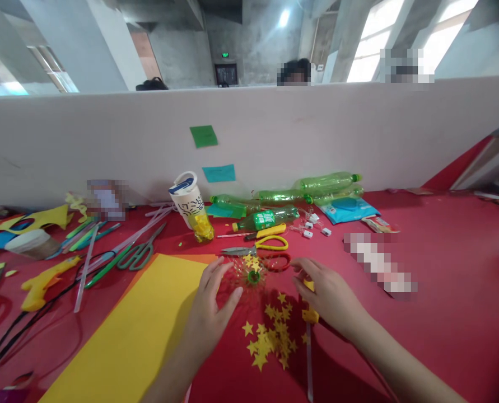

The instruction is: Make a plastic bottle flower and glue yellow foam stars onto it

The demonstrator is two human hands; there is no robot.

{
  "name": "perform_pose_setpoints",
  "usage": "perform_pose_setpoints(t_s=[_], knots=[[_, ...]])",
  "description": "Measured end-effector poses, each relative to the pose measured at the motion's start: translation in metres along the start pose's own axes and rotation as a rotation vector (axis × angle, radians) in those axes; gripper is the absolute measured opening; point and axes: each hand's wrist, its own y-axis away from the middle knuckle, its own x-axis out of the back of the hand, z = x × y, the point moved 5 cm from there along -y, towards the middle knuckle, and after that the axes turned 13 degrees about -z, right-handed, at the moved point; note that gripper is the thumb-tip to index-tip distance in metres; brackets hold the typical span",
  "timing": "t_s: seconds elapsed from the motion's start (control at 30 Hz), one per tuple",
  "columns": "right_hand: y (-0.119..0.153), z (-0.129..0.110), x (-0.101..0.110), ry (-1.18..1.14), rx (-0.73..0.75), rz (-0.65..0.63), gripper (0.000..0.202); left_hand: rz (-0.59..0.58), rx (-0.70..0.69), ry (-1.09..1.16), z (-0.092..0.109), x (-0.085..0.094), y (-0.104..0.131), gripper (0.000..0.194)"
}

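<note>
My left hand [215, 302] hovers at the left of a cut clear-green bottle piece [253, 276], thumb and fingers apart, holding nothing. Several yellow stars lie on that piece. To its right is my right hand [327, 291], fingers curved and apart, with nothing visible in its grasp. Partly behind the right hand lies a yellow glue gun [310, 314] with a clear stick running toward the table's front. A pile of yellow paper stars [274, 338] lies between my forearms. Scissors with yellow handles [272, 243] and a red-handled pair [278, 262] rest just beyond the bottle piece.
Yellow paper sheets [140, 324] lie at the left, near grey scissors [138, 257] and another yellow glue gun [43, 285]. A white cup [186, 200], green bottles [270, 218] and a blue packet [348, 210] stand or lie before a white partition [274, 134].
</note>
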Motion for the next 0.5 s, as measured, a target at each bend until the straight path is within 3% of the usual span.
perform_pose_setpoints(t_s=[0.2, 0.5], knots=[[0.010, 0.004, -0.004, -0.032, -0.027, -0.068, 0.020, -0.041, 0.026, 0.051, -0.004, -0.008, 0.000, 0.039], [0.028, 0.020, -0.005, 0.148, -0.089, -0.162, 0.015, -0.090, 0.095, 0.211, -0.008, -0.016, 0.011, 0.039]])
